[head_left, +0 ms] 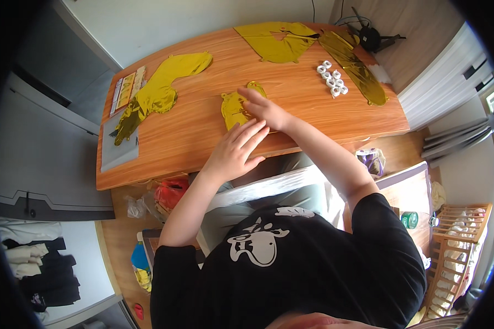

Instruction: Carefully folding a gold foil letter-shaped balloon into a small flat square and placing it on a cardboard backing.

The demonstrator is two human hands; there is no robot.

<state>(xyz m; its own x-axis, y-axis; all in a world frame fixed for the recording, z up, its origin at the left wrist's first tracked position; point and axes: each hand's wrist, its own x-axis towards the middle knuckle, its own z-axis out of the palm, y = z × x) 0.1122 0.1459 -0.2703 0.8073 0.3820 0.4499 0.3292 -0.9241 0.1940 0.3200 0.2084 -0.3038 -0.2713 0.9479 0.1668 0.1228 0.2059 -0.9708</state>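
1. A small gold foil balloon (237, 108), at frame centre on the wooden table (203, 131), is being pressed flat.
2. The left hand (237, 151) lies open beside it; the right hand (264, 108) rests on it, fingers extended.
3. Even, sweeping pressure appears needed next.

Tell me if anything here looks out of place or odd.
Nothing looks damaged. Both hands, left hand and right hand, press a small gold foil balloon flat on the table. Below the table edge, bags lie loose on the floor.
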